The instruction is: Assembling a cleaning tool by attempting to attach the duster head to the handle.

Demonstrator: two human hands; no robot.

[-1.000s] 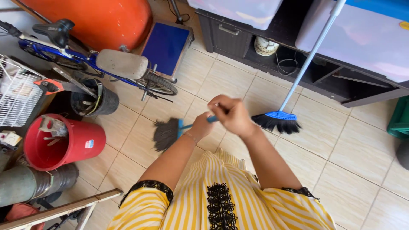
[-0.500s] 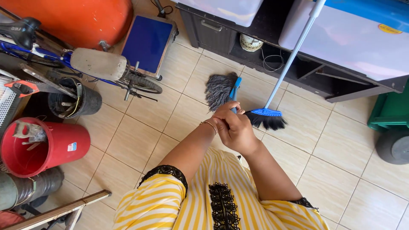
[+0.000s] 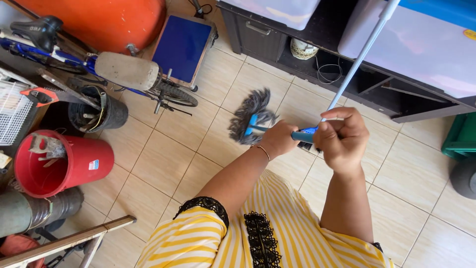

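Her right hand is clamped around the pale metal broom pole, hiding the broom's head almost wholly. Her left hand is closed on the blue plastic handle of a small brush, its dark frayed bristles fanned above the glossy beige floor tiles.

Home storage room or garage: tiled floor, bicycle, red bucket, shelving.
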